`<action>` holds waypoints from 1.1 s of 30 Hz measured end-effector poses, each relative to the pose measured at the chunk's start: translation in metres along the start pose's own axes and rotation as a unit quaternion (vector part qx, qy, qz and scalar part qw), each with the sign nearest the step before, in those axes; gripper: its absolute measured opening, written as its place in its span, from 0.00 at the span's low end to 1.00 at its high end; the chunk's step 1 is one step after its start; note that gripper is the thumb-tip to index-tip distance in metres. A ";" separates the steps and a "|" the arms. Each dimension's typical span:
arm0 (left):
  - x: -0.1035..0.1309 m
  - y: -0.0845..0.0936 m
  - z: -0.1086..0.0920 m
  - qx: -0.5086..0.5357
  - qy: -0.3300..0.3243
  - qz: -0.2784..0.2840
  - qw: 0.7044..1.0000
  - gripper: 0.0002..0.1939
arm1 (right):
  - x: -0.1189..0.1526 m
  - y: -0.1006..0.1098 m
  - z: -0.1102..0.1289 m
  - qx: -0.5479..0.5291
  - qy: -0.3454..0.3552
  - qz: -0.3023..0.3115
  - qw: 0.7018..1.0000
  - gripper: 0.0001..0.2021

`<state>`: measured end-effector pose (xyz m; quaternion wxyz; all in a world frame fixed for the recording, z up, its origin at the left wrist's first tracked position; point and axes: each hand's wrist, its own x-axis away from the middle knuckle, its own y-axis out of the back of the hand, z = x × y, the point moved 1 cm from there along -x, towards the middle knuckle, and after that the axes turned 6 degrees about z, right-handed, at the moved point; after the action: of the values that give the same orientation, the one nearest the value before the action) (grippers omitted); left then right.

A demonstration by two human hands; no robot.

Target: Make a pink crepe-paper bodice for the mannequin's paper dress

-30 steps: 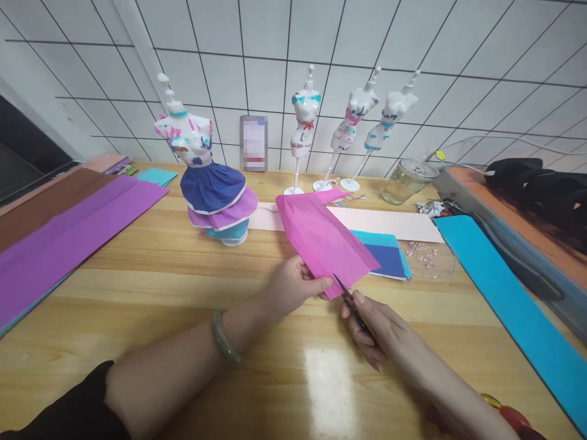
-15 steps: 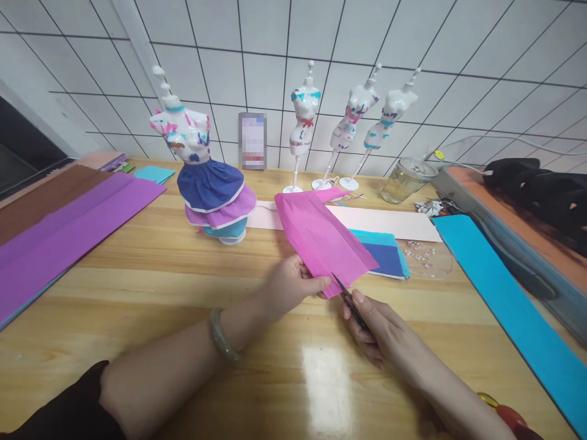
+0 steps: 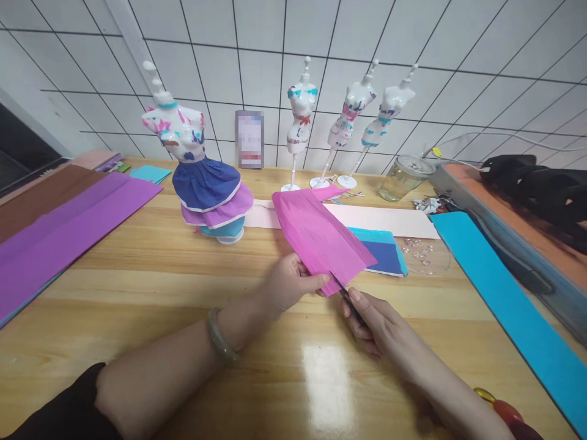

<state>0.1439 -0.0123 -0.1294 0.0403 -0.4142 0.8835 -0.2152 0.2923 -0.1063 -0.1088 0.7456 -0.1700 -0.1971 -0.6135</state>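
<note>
A sheet of bright pink crepe paper is pinched at its near edge by my left hand, thumb on top. My right hand is closed around dark scissors, their handles mostly hidden by the fingers. The blades point up and left and lie across the sheet's near corner, just right of my left thumb. Beyond the sheet's right edge lies a blue and turquoise folded piece with a white border. A pale pink strip runs behind the pink sheet.
At the left stands a small mannequin in a tiered skirt. Several bare mannequins and a phone line the tiled wall. A glass jar, clear beads, a blue strip and purple paper lie around.
The whole view has shifted slightly. Both hands keep their holds on the pink paper and scissors, and the scissors' blades look closer together.
</note>
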 end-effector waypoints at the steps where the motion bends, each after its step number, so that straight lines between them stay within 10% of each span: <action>1: 0.000 0.000 0.000 0.001 0.002 -0.001 1.000 0.17 | 0.000 0.000 0.000 -0.001 -0.001 -0.001 1.000 0.23; 33: 0.003 -0.007 0.001 0.012 0.032 0.066 0.997 0.16 | -0.002 -0.003 -0.004 -0.018 0.041 -0.011 0.999 0.23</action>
<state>0.1473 -0.0191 -0.1270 0.0311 -0.3470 0.9072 -0.2360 0.2892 -0.1074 -0.1135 0.7430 -0.1561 -0.1567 -0.6317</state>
